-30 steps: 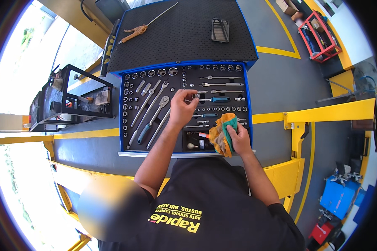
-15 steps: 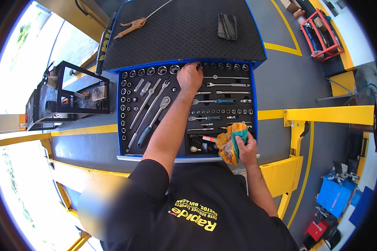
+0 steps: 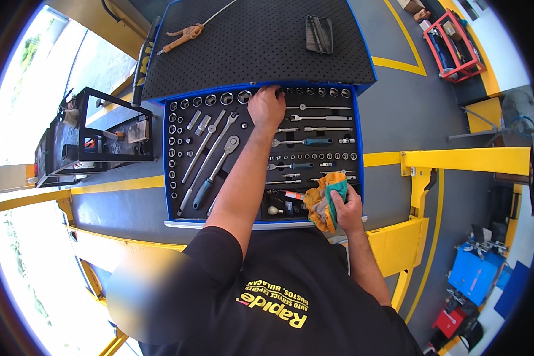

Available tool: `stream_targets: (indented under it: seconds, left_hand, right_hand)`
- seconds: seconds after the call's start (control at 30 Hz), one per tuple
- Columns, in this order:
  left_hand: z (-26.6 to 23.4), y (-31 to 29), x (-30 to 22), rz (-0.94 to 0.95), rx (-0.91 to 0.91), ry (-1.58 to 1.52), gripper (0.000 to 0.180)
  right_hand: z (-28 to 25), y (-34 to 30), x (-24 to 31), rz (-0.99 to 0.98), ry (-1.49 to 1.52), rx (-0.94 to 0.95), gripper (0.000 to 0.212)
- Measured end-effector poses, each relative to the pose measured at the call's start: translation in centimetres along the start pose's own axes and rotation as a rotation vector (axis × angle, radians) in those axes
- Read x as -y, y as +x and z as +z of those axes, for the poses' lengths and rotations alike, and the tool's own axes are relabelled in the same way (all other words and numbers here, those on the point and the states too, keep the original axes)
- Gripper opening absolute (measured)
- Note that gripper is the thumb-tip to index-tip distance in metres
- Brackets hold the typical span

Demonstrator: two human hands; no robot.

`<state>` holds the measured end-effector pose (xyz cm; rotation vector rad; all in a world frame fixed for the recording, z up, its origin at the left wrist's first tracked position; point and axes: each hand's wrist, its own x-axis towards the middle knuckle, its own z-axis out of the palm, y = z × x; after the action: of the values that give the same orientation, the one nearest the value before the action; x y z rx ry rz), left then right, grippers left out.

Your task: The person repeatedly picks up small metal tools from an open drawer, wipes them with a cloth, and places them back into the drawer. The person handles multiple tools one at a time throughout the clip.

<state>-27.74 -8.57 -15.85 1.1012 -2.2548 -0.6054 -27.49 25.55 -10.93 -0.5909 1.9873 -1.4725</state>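
My left hand (image 3: 267, 108) reaches to the far edge of the open tool drawer (image 3: 167, 155), its fingers curled down at the row of sockets. What they grip is hidden; a dark round socket hole (image 3: 280, 92) shows beside them. Large chrome sockets (image 3: 227, 98) sit to the left of that hand and smaller sockets (image 3: 321, 92) to its right. In my right hand (image 3: 349, 209), a crumpled yellow-orange and green cloth (image 3: 324, 203) is held over the drawer's near right corner. Below my left hand lie a ratchet (image 3: 222, 160) with a teal grip and long bars in foam cutouts.
On the black perforated cabinet top (image 3: 249, 56) rest an orange air blow gun (image 3: 184, 38) and a dark phone-like slab (image 3: 319, 34). A black metal stand (image 3: 118, 160) is at the left. Yellow lift arms (image 3: 469, 161) flank me, and a red cart (image 3: 454, 47) stands far right.
The whole view has shifted slightly. My left hand stays at the far socket row with its fingers bent in, and my right hand keeps hold of the cloth in nearly the same place.
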Motion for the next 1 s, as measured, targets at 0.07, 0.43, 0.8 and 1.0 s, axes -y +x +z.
stream_targets:
  seconds: [0.07, 0.43, 0.8, 1.0]
  left_hand:
    - [-0.01, 0.04, -0.06, -0.016, 0.017, 0.001, 0.021]
    - [0.15, 0.10, 0.26, 0.001, -0.024, -0.006, 0.022]
    - [0.17, -0.14, 0.31, -0.011, -0.021, 0.016, 0.022]
    - [0.35, -0.05, 0.12, -0.036, -0.010, 0.028, 0.021]
  right_hand:
    - [0.00, 0.01, 0.00, 0.015, 0.016, 0.007, 0.022]
    - [0.10, 0.08, 0.31, 0.015, 0.012, 0.007, 0.023]
    - [0.13, 0.03, -0.24, 0.035, 0.018, -0.002, 0.023]
    - [0.08, 0.08, -0.42, 0.020, 0.007, 0.000, 0.022]
